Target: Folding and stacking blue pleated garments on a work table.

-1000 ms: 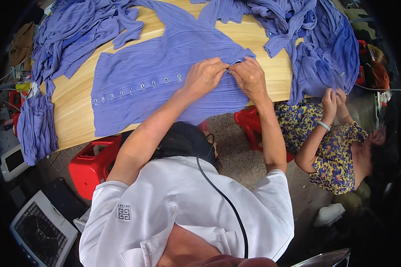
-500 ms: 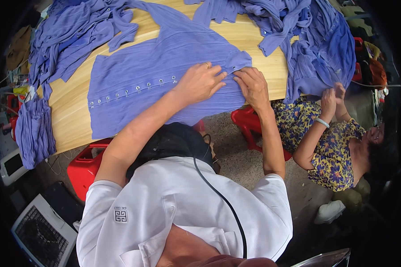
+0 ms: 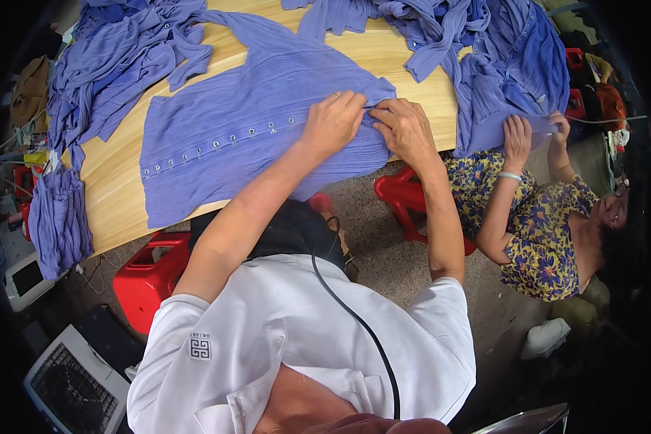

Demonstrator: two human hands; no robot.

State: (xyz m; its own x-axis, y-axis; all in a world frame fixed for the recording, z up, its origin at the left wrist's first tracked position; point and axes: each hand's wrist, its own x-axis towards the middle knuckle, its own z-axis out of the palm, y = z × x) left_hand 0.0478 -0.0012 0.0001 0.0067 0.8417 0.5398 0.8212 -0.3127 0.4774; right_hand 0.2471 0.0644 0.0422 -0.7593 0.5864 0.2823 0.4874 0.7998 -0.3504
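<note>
Both my hands are down on the purple ribbed garment [image 3: 224, 137], spread flat on the wooden table [image 3: 116, 181]. My left hand [image 3: 333, 121] is palm-down, fingers curled, pressing the fabric at its right edge. My right hand [image 3: 405, 130] sits just beside it, fingertips touching the same edge, pinching a fold between the two hands. Can't tell how tight the pinch is.

Fabric: fine pleated knit, soft, lavender-blue. A row of metal eyelets [image 3: 217, 145] runs leftward from my left hand across the piece. The garment hangs slightly over the table's near edge.

Around: a heap of the same purple pieces [image 3: 116, 65] up and left of my left hand, another heap [image 3: 499, 50] up and right of my right hand, one piece draped off the table's far left end [image 3: 58, 217]. Table top is pale wood-grain with a curved edge.

Right of my right hand: another person in a yellow-and-blue floral dress [image 3: 535, 217], both hands on the right-hand heap. Below my hands, under the table: red plastic stools [image 3: 148, 278], speckled floor.
</note>
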